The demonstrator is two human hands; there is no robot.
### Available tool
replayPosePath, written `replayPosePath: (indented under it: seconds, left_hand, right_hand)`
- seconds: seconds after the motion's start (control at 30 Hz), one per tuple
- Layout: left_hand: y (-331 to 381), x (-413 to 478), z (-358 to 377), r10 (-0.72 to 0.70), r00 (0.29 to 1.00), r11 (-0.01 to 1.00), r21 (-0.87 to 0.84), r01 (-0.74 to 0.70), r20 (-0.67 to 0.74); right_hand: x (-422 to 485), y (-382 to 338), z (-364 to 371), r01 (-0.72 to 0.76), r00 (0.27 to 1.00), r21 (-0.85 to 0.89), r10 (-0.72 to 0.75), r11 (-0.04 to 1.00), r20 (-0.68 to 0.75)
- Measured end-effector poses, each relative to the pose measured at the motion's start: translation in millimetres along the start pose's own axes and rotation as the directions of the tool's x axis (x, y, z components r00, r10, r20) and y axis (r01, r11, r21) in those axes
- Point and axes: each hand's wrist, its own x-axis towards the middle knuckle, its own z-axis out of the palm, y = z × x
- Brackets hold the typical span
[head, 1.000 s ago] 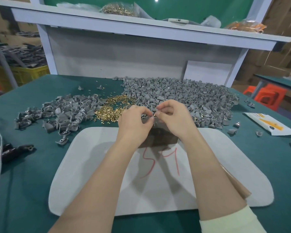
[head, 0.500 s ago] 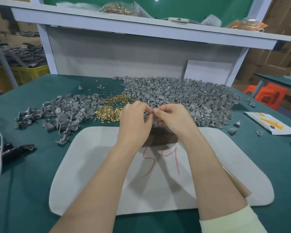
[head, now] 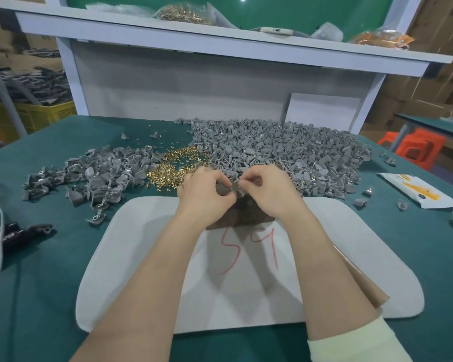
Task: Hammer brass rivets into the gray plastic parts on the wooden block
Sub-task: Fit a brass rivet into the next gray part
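**Hands ready a gray part over the block**

A green surface (head: 50,283) carries a white mat (head: 141,283), a big pile of gray parts (head: 285,147) and a smaller heap of brass rivets (head: 175,165). A dark wooden block (head: 243,218) sits at the mat's far edge. Both hands have dipped slightly toward it, so hammering seems close. Above the block, the left hand (head: 204,197) pinches one curved gray part (head: 226,189) in its fingers. The right hand (head: 272,192) pinches the part's edge.

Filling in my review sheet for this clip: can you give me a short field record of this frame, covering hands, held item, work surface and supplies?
left hand: pinches gray part over wooden block
right hand: pinches same gray part
wooden block: on white mat, partly hidden
brass rivets: loose heap beyond left hand
spare parts: big pile right of rivets, smaller pile left
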Motion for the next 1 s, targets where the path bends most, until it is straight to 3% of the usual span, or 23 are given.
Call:
replayPosePath:
  seconds: [0.67, 0.8, 1.0]
  left_hand:
    - [-0.4, 1.5, 5.9, 0.030, 0.999, 0.996, 0.081, -0.029, -0.012]
    - [-0.8, 1.5, 6.9, 0.033, 0.999, 0.996, 0.085, -0.031, -0.017]
    - [-3.5, 2.4, 9.3, 0.019, 0.998, 0.997, 0.078, -0.014, -0.058]
  right_hand:
    - [3.2, -0.6, 10.4, 0.125, 0.991, -0.273, -0.131, 0.954, -0.004]
    - [3.8, 1.1, 13.4, 0.117, 0.991, -0.267, -0.129, 0.956, -0.027]
    - [2.4, 0.9, 14.0, 0.039, 0.997, -0.110, -0.046, 0.993, -0.060]
